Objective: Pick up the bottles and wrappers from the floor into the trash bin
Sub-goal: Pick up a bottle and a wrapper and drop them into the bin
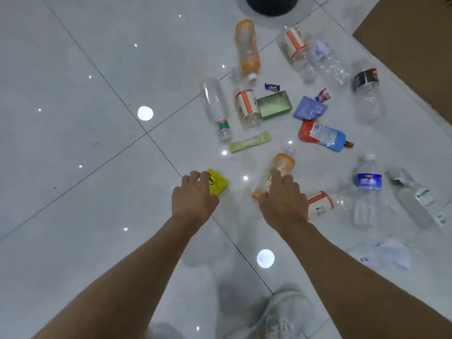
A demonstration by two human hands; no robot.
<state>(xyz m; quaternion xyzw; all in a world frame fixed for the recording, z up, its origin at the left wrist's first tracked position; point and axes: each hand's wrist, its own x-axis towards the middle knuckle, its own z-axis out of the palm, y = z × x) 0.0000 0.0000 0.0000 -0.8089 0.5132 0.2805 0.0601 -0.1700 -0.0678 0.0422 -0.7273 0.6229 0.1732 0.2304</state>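
Bottles and wrappers lie scattered on the white tiled floor. My left hand [195, 196] rests on a crumpled yellow wrapper [219, 183], fingers curled over its far edge and thumb at its near edge. My right hand [283, 199] lies over a small orange-labelled bottle [282, 165] on its side, index finger along it and thumb at its base. The black trash bin [271, 6] stands at the top edge, far beyond both hands. Between them lie a tall orange bottle [247, 47], several clear bottles, a green box [274, 105] and a green wrapper [249, 142].
A red and blue pouch [322, 135] and a purple wrapper [309, 108] lie right of centre. A blue-labelled water bottle [367, 189] and more clear bottles lie at the right. A brown cardboard surface [415, 45] fills the top right corner. My shoe [283, 311] is at the bottom.
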